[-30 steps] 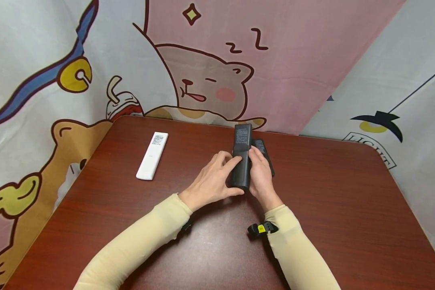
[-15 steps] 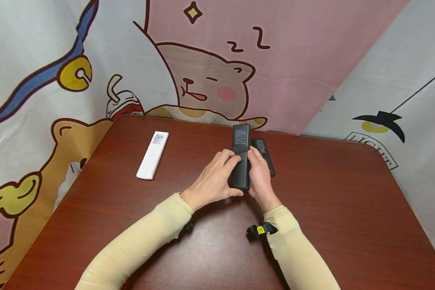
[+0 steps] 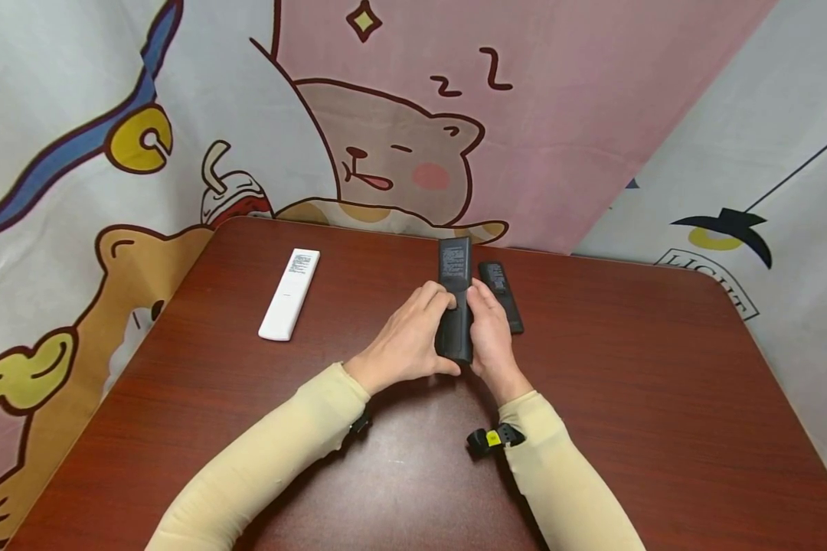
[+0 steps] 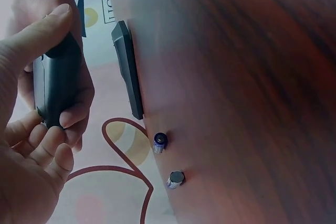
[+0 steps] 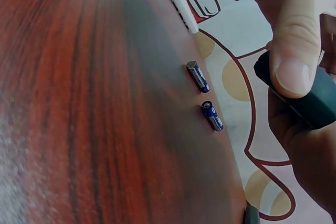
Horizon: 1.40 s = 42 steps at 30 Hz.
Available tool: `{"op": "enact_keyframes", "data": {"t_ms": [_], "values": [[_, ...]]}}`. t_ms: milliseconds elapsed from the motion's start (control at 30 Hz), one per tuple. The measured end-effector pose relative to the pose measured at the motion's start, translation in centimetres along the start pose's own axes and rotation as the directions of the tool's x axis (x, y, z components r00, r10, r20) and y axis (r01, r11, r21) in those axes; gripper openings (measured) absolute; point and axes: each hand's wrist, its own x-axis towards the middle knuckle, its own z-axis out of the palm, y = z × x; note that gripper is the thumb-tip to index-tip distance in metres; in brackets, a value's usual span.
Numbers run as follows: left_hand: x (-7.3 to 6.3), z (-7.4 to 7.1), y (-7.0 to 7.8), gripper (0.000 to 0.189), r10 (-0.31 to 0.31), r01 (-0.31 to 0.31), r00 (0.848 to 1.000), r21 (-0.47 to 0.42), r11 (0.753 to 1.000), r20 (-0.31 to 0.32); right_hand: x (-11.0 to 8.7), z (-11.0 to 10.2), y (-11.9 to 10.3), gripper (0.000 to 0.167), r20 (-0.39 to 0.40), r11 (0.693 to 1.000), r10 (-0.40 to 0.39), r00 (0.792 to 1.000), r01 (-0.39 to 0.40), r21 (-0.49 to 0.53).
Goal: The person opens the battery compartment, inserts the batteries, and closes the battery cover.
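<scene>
Back face up, a black remote control (image 3: pixel 454 321) is held above the table between both hands, a printed label at its far end. My left hand (image 3: pixel 403 329) grips its left side, fingers bent onto the back and thumb at the near end. The right hand (image 3: pixel 494 329) holds the opposite side; in the right wrist view its thumb (image 5: pixel 294 72) presses along the remote. Two blue-and-silver batteries (image 5: pixel 197 77) lie on the table in both wrist views, hidden in the head view. Whether the remote's battery cover is on cannot be made out.
A second black remote (image 3: pixel 501 297) lies on the table just right of the hands. Farther left rests a white remote (image 3: pixel 289 295), label side up. The brown table (image 3: pixel 627 398) ends at a printed cloth (image 3: pixel 544 153) behind it.
Both hands and the held remote have shifted slightly left, uncovering more of the second black remote. The grip looks much the same, and the white remote has stayed put.
</scene>
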Motion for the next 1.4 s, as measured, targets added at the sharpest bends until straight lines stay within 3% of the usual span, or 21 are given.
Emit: {"op": "enact_keyframes", "data": {"t_ms": [333, 533, 700, 1033, 1400], "values": [[0.1, 0.0, -0.2, 0.092, -0.024, 0.024, 1.0, -0.041, 0.999, 0.012, -0.1, 0.4, 0.2, 0.042, -0.009, 0.998, -0.045, 0.999, 0.045, -0.054], [0.0, -0.2, -0.3, 0.091, -0.059, 0.063, 0.997, -0.095, 0.993, 0.047, -0.1, 0.2, 0.4, 0.043, -0.008, 0.997, -0.037, 0.999, 0.037, -0.066], [-0.1, -0.4, -0.4, 0.087, -0.05, 0.057, 0.997, -0.129, 0.99, 0.051, -0.1, 0.1, 0.5, 0.043, 0.003, 0.998, -0.021, 1.0, 0.021, -0.056], [-0.5, -1.4, -0.7, 0.05, -0.029, 0.044, 0.998, -0.268, 0.963, 0.059, -0.1, 0.0, 0.4, 0.044, -0.004, 0.998, -0.017, 1.0, 0.017, -0.061], [-0.6, -1.6, -1.0, 0.02, -0.037, 0.035, 0.999, -0.307, 0.951, 0.001, 0.0, 0.0, 0.2, 0.044, -0.005, 0.997, -0.007, 1.0, 0.006, -0.08]]}}
